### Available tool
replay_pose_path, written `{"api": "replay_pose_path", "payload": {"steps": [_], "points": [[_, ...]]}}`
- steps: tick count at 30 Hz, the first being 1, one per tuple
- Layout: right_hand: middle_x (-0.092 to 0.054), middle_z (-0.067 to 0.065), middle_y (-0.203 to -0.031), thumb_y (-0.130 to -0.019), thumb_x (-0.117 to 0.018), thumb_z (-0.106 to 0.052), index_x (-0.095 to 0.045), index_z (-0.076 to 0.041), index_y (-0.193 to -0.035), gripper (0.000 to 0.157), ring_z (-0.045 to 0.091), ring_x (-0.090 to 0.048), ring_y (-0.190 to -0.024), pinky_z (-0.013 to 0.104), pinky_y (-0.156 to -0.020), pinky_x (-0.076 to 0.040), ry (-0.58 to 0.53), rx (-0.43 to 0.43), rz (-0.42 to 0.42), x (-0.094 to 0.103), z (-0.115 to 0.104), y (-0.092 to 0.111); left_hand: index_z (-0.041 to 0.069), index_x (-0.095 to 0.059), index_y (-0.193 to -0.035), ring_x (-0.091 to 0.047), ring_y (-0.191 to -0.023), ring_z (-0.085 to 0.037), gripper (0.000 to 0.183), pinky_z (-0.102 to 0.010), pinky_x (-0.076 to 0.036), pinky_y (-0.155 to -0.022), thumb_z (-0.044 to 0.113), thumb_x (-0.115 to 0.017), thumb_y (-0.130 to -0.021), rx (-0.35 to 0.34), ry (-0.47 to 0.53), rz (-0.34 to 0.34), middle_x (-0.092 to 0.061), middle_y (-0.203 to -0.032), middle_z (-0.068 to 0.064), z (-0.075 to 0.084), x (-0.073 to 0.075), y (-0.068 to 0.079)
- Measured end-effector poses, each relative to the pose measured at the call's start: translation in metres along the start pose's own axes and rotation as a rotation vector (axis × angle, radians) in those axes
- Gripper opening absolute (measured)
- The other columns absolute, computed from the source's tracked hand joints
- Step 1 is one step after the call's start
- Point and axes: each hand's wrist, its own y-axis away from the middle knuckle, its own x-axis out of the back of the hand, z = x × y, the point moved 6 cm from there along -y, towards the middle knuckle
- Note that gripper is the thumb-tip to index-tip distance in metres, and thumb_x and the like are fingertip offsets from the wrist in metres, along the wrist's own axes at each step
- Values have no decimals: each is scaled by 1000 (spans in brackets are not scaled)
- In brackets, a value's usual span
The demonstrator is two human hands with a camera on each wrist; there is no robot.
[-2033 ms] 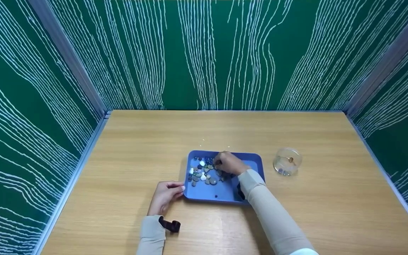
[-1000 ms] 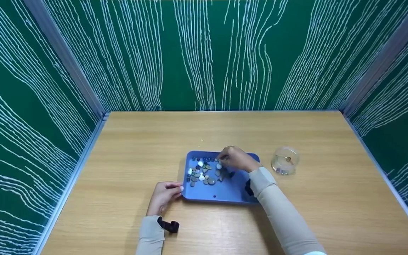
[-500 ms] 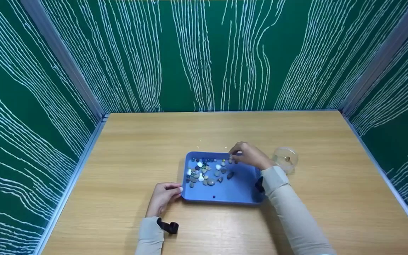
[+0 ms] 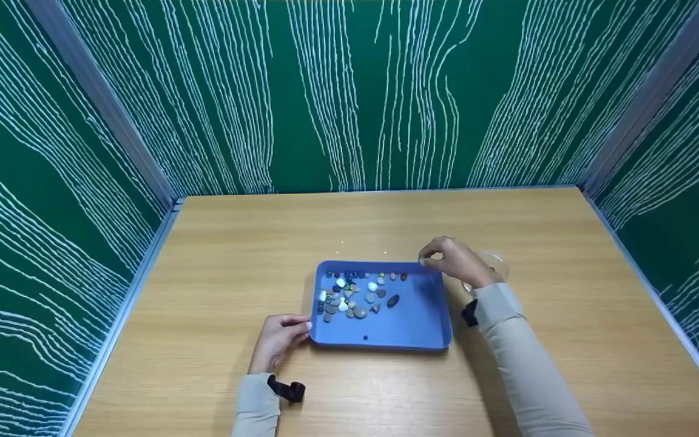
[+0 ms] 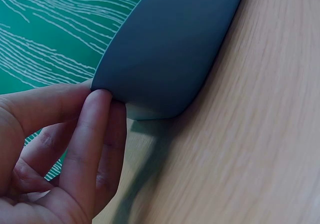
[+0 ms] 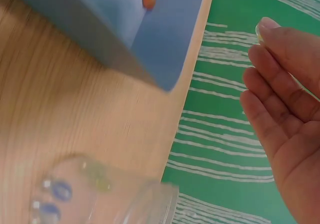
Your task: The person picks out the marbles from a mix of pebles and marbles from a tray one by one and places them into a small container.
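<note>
My left hand (image 4: 278,341) pinches the near-left corner of a shallow blue tray (image 4: 410,331) between thumb and fingers, as the left wrist view also shows. Small pebbles and dark beads lie spread over the tray's left and back parts, among them white pebbles (image 4: 372,286) and a dark oval stone (image 4: 392,301). Above the far-right corner of the tray, my right hand (image 4: 457,262) pinches a small clear glassy piece (image 6: 258,32) at its fingertips. Most of that piece is hidden by the fingers. A clear round container (image 6: 150,204) stands right of the tray, partly covered by my right hand in the head view.
Blue glassy pieces (image 6: 61,190) and a yellowish one (image 6: 97,178) lie in the container. Tiny pale bits (image 4: 342,243) are on the wooden table (image 4: 234,261) behind the tray. Green walls (image 4: 313,121) with white lines enclose the back and sides.
My right hand has gone from among the pebbles to the right, past the tray's far-right corner toward the container, carrying the small glassy piece. The left hand stays on the tray's corner.
</note>
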Motion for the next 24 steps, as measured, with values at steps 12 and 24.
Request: {"api": "replay_pose_path", "payload": {"steps": [12,24], "points": [[-69,13,-106,-93,-63,-11,-71,-2,-106,18,29,-63,-101,47,-88,-57,-49,-23,36,25,34,22,-14,-64,-110,-66,-77,-13,30,-22,-60,-74,-4,-69,-82,-24,-33,-15,-68,-95,-13,2,0,2],[-67,18,-107,-92,-62,-8,-70,1,-108,20,34,-62,-102,48,-85,-57,-39,-36,71,43,62,41,-16,-63,-110,-66,-76,-13,31,-22,-60,-73,-6,-69,-82,-21,0,-7,-67,-91,-10,3,-2,4]]}}
